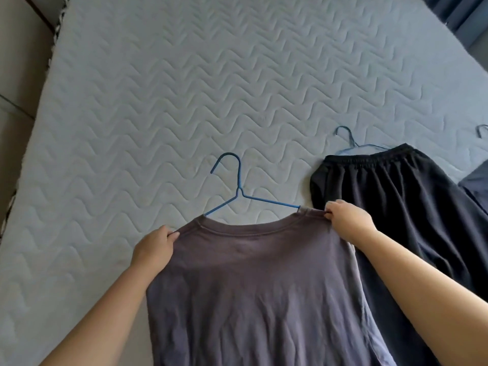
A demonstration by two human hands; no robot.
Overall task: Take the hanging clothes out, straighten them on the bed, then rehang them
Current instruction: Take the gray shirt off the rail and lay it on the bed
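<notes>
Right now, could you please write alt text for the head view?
Left hand and right hand pinch the shoulders of a grey shirt on a blue hanger over a quilted bed. A black garment lies beside it, atop another hanger.

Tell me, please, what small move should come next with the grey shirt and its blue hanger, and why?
Probably pull both shoulders of the grey shirt up toward the hook, so that the blue hanger seats fully. The left hand and right hand each pinch a shoulder, yet much of the hanger's arms lies bare on the bed above the collar, sitting skewed.
</notes>
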